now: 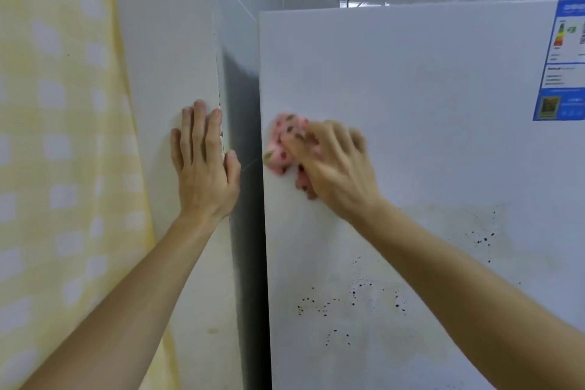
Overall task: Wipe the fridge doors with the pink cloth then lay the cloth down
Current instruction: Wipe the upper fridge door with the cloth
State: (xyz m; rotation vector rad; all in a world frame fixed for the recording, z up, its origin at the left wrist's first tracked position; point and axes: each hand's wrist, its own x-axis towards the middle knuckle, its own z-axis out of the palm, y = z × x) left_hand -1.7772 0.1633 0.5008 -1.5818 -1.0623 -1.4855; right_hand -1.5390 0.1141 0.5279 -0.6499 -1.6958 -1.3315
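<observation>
"Pink cloth first: where is it in the frame?"

"Going from the left: a yellow checked curtain fills the left edge, then comes the pale wall. The left hand lies flat on the wall, fingers straight, holding nothing, thumb at the wall's corner. Past the dark gap, the cloth is bunched against the fridge door, close to the door's left edge and mid-height in the frame. The right hand covers most of it, fingers bent over the bunch, gripping it and pressing it to the panel. That hand is blurred, so I can't make out the fingertips."

"How do you expect it to handle?"

"I judge it light, soft and limp. It crumples in the palm, so I'd take a whole-hand hold over the bunched middle, loose corners tucked in. On the smooth door it should slide easily. The dark specks low in the frame probably need firmer pressure. I'd steer clear of the blue label at the right edge."
</observation>
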